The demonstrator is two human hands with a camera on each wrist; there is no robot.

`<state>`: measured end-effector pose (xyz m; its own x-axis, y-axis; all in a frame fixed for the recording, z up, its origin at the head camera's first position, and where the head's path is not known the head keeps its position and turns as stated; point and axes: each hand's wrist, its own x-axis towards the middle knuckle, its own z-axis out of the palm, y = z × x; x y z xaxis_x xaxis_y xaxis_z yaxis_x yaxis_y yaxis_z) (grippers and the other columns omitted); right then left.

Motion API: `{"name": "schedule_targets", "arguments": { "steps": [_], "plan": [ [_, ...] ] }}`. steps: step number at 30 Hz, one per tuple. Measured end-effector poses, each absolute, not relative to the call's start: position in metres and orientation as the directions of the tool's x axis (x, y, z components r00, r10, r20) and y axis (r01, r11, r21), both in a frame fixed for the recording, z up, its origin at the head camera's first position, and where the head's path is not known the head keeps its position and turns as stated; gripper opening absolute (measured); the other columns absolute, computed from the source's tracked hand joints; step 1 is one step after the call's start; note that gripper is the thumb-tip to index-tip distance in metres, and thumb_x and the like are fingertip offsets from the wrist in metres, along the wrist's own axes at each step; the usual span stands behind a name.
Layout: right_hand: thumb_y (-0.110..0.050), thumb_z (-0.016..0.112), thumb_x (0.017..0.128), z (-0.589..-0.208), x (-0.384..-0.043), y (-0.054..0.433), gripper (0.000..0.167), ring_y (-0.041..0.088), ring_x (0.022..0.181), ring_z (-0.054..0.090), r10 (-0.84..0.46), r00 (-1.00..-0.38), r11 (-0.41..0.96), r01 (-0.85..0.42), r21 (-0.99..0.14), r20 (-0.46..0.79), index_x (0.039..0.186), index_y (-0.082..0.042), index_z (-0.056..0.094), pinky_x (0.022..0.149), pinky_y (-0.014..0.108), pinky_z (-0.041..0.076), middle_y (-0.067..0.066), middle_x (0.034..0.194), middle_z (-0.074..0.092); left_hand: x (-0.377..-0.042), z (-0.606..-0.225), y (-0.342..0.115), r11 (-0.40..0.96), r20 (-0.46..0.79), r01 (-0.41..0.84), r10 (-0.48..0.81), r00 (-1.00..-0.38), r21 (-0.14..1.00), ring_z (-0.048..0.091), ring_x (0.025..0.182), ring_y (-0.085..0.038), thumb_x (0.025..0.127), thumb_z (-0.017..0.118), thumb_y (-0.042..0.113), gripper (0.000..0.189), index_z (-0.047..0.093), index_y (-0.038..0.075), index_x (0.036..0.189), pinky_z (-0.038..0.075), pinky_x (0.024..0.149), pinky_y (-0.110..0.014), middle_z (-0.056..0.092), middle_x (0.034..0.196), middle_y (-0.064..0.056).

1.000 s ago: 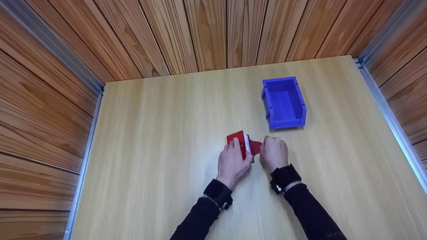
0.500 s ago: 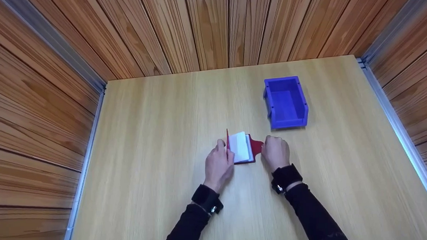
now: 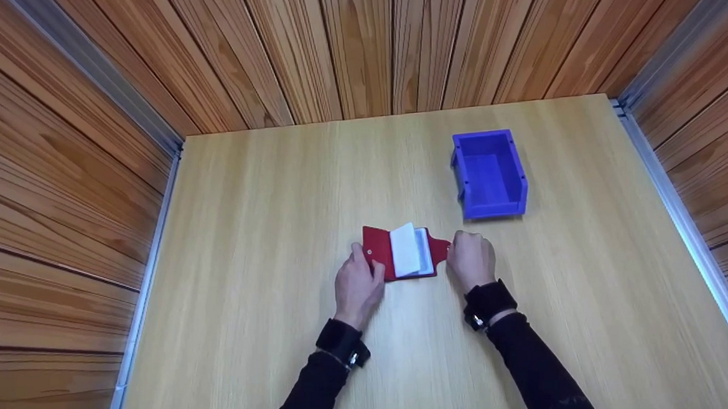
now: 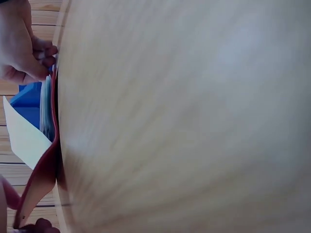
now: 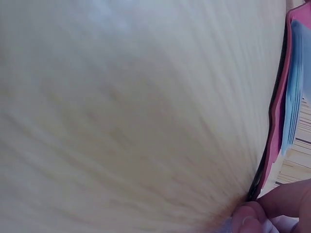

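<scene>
A red card holder (image 3: pixel 379 252) with a snap button lies spread on the table, its clear and white sleeves (image 3: pixel 405 250) showing in the middle. My left hand (image 3: pixel 357 286) pinches the left cover between thumb and fingers; in the left wrist view that cover (image 4: pixel 43 177) slants up off the table. At the other side, my right hand (image 3: pixel 470 258) pinches the tip of the closure flap (image 3: pixel 440 249). The right wrist view shows these fingertips (image 5: pixel 250 218) at the flap's end, down by the tabletop. One white sleeve (image 4: pixel 24 138) stands tilted above the stack.
A blue plastic bin (image 3: pixel 491 176) stands behind the right hand, towards the back right of the wooden table (image 3: pixel 266 234). Wood-plank walls (image 3: pixel 356 49) with metal edge rails (image 3: pixel 146 216) enclose the table at the back and sides.
My left hand has moved left, swinging the red cover over from the right so that the sleeves inside are exposed. The right hand has kept its grip on the flap in about the same place.
</scene>
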<state>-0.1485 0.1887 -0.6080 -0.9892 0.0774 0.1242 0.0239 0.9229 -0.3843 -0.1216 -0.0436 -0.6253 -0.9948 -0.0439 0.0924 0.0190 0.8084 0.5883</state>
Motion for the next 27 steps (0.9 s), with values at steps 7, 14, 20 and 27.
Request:
{"name": "schedule_targets", "arguments": {
  "steps": [7,14,20,27],
  "plan": [
    [-0.002,0.064,0.087,-0.6084,-0.1473,0.1884,0.021,0.047,0.066,0.068,0.068,-0.990,0.924,0.015,-0.383,0.125,0.066,0.001,0.061,0.061,0.058,0.052,0.026,0.071,0.069,-0.1213,-0.6262,-0.0485,0.821,0.048,-0.035,-0.075,-0.996,0.569,0.071,0.098,-0.027,0.095,0.064,0.024,0.059,0.044,0.001,0.146,0.058,0.086,-0.038,0.072,0.114,-0.014],
    [-0.001,0.063,0.087,-0.6065,-0.1465,0.1874,0.023,0.047,0.065,0.068,0.074,-0.989,0.922,0.019,-0.387,0.127,0.065,-0.001,0.061,0.060,0.057,0.051,0.025,0.070,0.069,-0.1210,-0.6263,-0.0518,0.863,0.034,-0.041,-0.067,-0.997,0.504,0.066,0.103,-0.026,0.096,0.065,0.025,0.057,0.050,0.003,0.146,0.056,0.088,-0.038,0.066,0.120,-0.013],
    [-0.001,0.062,0.088,-0.6058,-0.1468,0.1876,0.023,0.047,0.065,0.067,0.065,-0.991,0.923,0.014,-0.385,0.121,0.065,0.001,0.061,0.060,0.057,0.051,0.025,0.070,0.069,-0.1226,-0.6278,-0.0528,0.873,0.040,-0.008,-0.031,-0.999,0.488,0.064,0.089,-0.023,0.095,0.066,0.019,0.046,0.057,0.002,0.137,0.054,0.078,-0.035,0.064,0.104,-0.010],
    [-0.002,0.064,0.090,-0.6059,-0.1432,0.1836,0.014,0.045,0.064,0.067,0.020,-0.979,0.922,-0.060,-0.383,0.201,0.077,0.001,0.064,0.059,0.056,0.051,0.022,0.072,0.069,-0.1251,-0.6266,-0.0540,0.859,0.051,0.052,0.030,-0.998,0.510,0.066,0.090,-0.024,0.095,0.066,0.011,0.034,0.060,0.003,0.127,0.055,0.078,-0.037,0.066,0.101,-0.010]
  ]
}}
